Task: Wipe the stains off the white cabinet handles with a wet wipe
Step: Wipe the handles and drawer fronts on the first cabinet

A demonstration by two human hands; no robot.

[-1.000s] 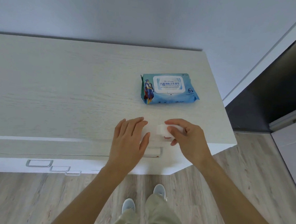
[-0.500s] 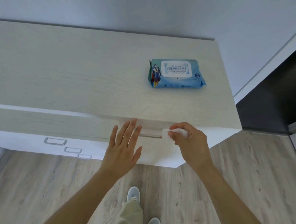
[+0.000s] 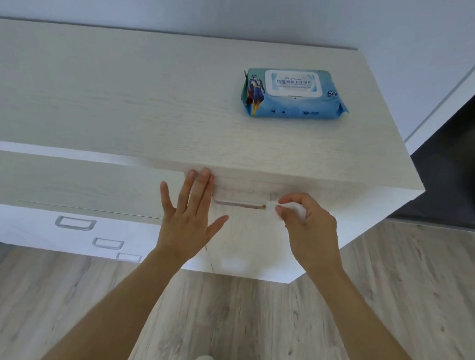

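Handle (image 3: 240, 203) mid-frame: right hand (image 3: 308, 227) pinches wet wipe (image 3: 284, 208) at its stained end (brown smear); left hand (image 3: 189, 218) flat, fingers spread.

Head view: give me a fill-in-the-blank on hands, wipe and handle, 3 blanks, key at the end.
1. The right hand pinches a folded white ____ against the right end of the top drawer handle.
2. The left hand lies with its fingers ____ on the drawer front, left of that handle.
3. The blue wipe pack lies on the cabinet top with its lid ____.

Missing words: wipe; straight; closed
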